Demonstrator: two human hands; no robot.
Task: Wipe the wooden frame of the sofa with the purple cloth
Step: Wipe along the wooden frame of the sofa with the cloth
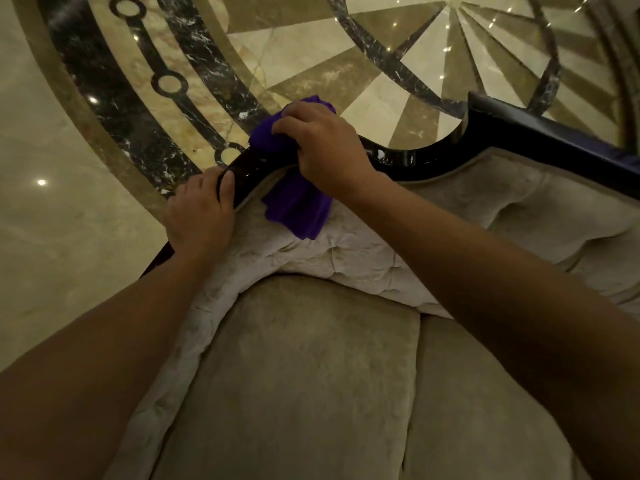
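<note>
Right hand is closed on the purple cloth, bunched and pressed onto the top edge of the sofa's dark wooden frame; the cloth's loose end hangs down over the tufted backrest. Left hand grips the same frame edge just beside the cloth, fingers wrapped over the glossy wood. Seat cushions sit below, patterned marble floor beyond the frame.
</note>
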